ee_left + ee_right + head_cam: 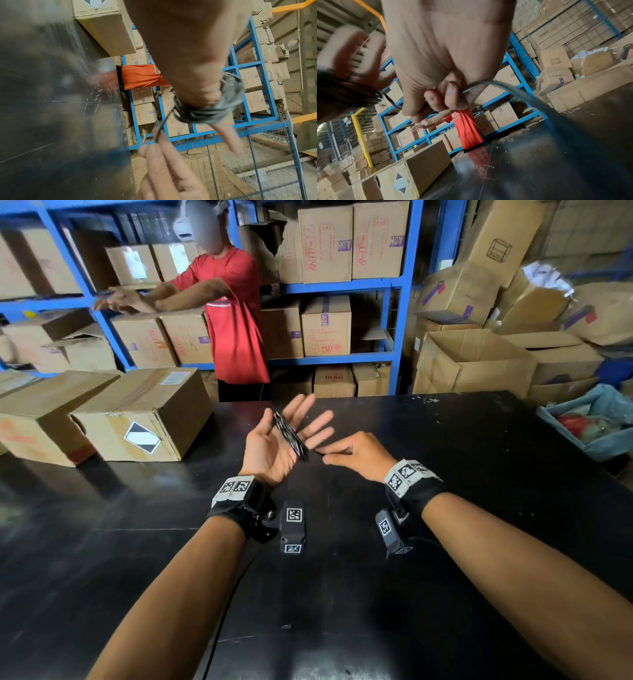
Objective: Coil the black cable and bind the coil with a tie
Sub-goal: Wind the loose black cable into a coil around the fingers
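Black counter, two boxes on it, one cable coiled round spread left hand, right hand pinching its loose end.

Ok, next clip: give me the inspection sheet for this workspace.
Surface: black table, scuffed.
Job's things: black cable wound round the open left hand; no tie seen.
Clutter: two cardboard boxes on the table's far left.
Hands: left spread, palm up, as the former; right hand pinches the cable's free run.
Cables: the free run trails from the right hand over the table.
Surroundings: blue shelving with cartons; a person in a red shirt behind the table.
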